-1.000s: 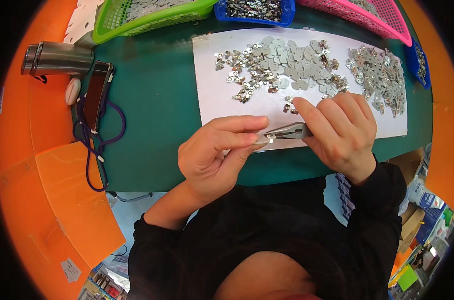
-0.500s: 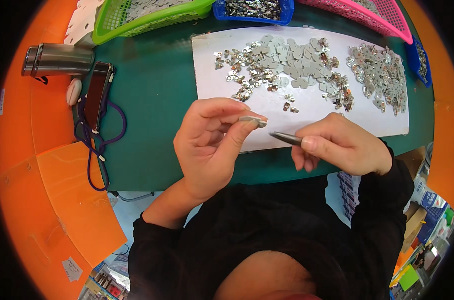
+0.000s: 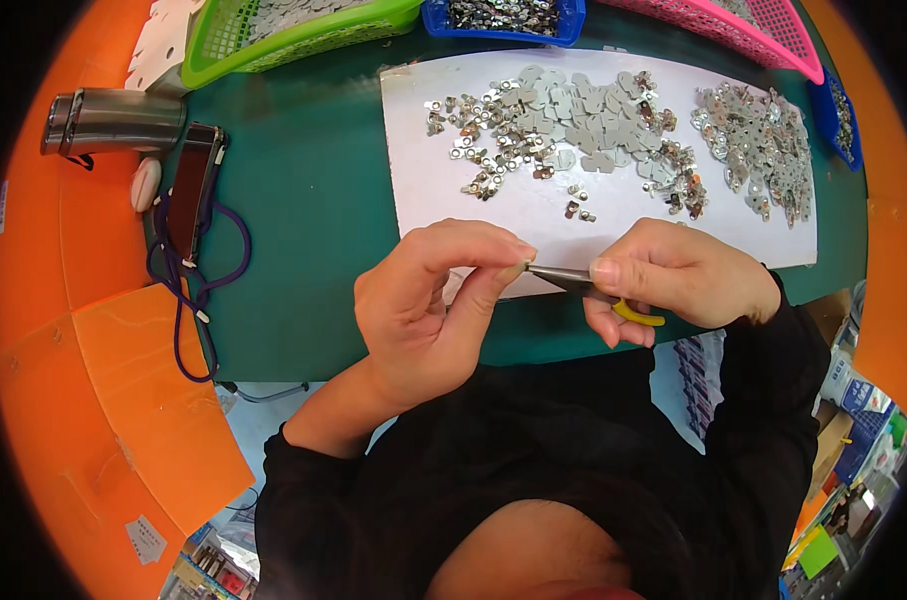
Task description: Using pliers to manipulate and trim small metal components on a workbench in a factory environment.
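Note:
My left hand [image 3: 419, 300] is closed in a pinch, thumb against forefinger, over a small flat metal part that the fingertips now almost wholly cover. Pointed pliers [image 3: 571, 278] with a yellow handle are gripped in my right hand [image 3: 686, 272]. Their tip reaches leftward to my left fingertips; whether the jaws bite on the part is too small to tell. Both hands hover over the near edge of a white sheet [image 3: 424, 200]. Beyond them on it lie flat grey metal plates [image 3: 582, 112], small shiny metal clips [image 3: 499, 145] and a separate heap of metal pieces [image 3: 759, 150].
Along the far edge of the green table [image 3: 294, 290] stand a green basket [image 3: 304, 52], a blue bin [image 3: 504, 38] and a pink basket [image 3: 719, 40]. Another blue bin [image 3: 834, 125] is far right. At left are a steel cup [image 3: 124, 120] and a phone [image 3: 192, 195] with a cord.
The pliers have moved left, and their tip now meets my left fingertips. Their yellow handle has come into sight. My left hand has turned slightly, hiding the metal part that showed before.

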